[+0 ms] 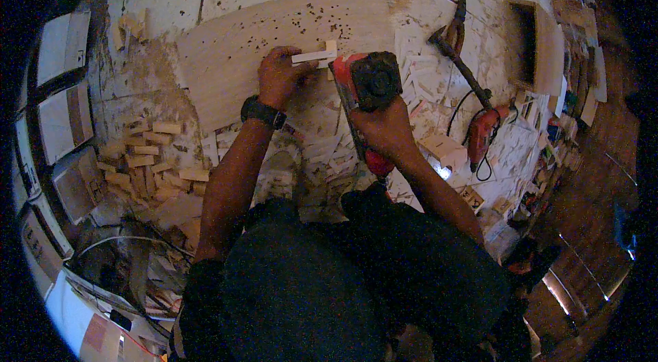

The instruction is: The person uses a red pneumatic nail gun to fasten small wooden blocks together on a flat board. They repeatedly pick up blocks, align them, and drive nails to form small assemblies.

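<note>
My left hand [279, 76], with a dark watch on its wrist, is closed on a small pale wood strip [310, 57]. A second short wood block [331, 45] meets the strip at its right end, roughly at a right angle. My right hand [385, 128] is wrapped round the grip of a red and black nail gun [373, 80]. The tool's nose is close to the right end of the strip; whether they touch I cannot tell. Beneath lies a wide wooden board [233, 36] strewn with small dark specks.
Wood offcuts [147, 156] are heaped at the left. On the right lie a red corded power tool [482, 134], a dark long-handled tool [452, 47] and an open wooden box [545, 47]. Flat boxes [65, 112] line the left edge. Scraps and dust cover the tiled floor.
</note>
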